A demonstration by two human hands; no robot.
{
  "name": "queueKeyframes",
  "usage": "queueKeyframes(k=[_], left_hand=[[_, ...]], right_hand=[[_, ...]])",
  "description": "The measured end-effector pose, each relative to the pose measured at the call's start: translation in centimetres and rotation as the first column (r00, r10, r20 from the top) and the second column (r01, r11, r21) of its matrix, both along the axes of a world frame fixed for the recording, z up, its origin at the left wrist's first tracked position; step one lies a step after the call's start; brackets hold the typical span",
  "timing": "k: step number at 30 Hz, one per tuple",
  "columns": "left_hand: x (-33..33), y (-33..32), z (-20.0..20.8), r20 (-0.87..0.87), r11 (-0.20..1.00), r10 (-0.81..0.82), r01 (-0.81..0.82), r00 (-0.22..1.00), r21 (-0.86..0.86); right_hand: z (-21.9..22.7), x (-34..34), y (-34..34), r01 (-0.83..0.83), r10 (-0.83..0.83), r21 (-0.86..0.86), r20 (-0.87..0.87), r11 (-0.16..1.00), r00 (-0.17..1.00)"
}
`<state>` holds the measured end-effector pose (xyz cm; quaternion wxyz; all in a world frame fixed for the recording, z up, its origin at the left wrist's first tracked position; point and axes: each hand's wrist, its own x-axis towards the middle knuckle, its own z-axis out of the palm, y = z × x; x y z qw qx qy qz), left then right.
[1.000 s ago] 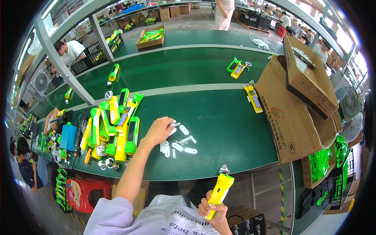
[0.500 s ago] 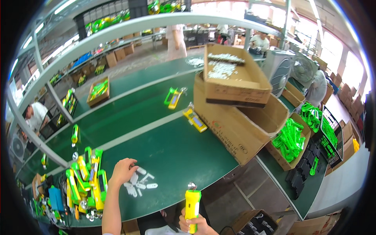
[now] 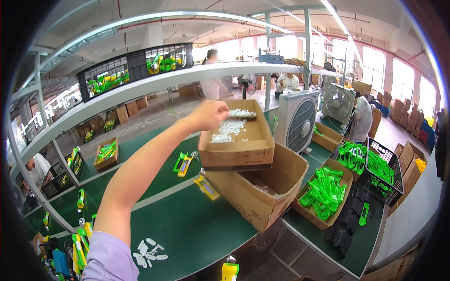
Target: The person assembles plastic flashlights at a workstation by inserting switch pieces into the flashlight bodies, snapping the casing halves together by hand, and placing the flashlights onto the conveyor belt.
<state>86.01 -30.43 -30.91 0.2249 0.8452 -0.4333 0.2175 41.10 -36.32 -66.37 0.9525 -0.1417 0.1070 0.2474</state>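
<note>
My left hand (image 3: 211, 115) is lifted over the left side of an open cardboard tray (image 3: 236, 158) that holds many small white plastic pieces (image 3: 229, 127). Its fingers are curled together, and whatever may be between them is hidden. At the bottom edge shows the head of a yellow and green flashlight (image 3: 229, 270); my right hand lies outside the picture. On the green table (image 3: 197, 234), below my left forearm, is a loose group of white plastic parts (image 3: 149, 253).
The tray rests on a larger open carton (image 3: 253, 206). Beside the carton lies a yellow light (image 3: 206, 188). Further right are a box of green plastic frames (image 3: 326, 192), a black crate (image 3: 382, 175) and a fan (image 3: 300, 122). Yellow-green flashlights (image 3: 79, 248) are heaped at lower left.
My left hand has risen from the white parts on the table to the cardboard tray. The view has tilted up, leaving my right hand out of frame and the flashlight at the bottom edge.
</note>
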Motion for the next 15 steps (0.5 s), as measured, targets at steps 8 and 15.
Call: queueKeyframes(k=[8, 15], left_hand=[[16.5, -6.9, -9.7, -0.289, 0.839, 0.495, -0.363, 0.82, 0.405], [8.3, -12.2, -9.4, -0.237, 0.721, 0.623, -0.43, 0.746, 0.543]], right_hand=[[-0.4, 0.0, -0.6, 0.171, -0.17, 0.005, -0.063, 0.985, 0.983], [-1.3, 1.2, -1.0, 0.291, -0.253, 0.114, -0.267, 0.95, 0.93]])
